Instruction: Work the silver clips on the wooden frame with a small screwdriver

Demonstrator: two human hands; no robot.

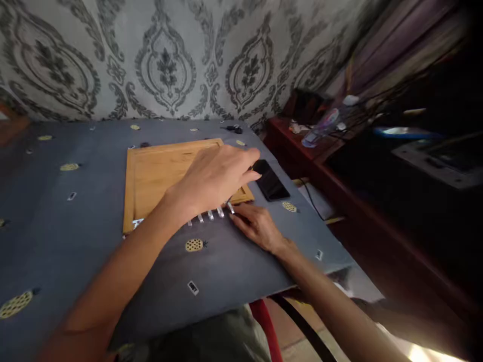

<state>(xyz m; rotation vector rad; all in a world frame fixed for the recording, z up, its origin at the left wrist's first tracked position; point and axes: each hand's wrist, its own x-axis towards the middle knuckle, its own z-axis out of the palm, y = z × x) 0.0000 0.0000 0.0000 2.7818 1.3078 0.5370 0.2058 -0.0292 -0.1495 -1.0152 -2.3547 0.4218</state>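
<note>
My left hand [215,176] reaches in from the lower left and hovers palm down over the near right corner of a wooden cutting board [158,171]. Its fingers are stretched out toward a black phone [269,181], and I see nothing in them. My right hand [256,226] lies flat on the grey-blue tablecloth [75,236], fingers extended. Its fingertips touch the right end of a row of small silver pieces [211,215] lined up along the board's near edge. My left wrist hides part of that row.
The patterned cloth hangs over the table's near edge. A wallpapered wall stands behind the table. To the right are a lower dark wooden shelf [302,151] with a plastic bottle [320,130], cables and clutter. A small dark object [236,129] lies at the table's far edge.
</note>
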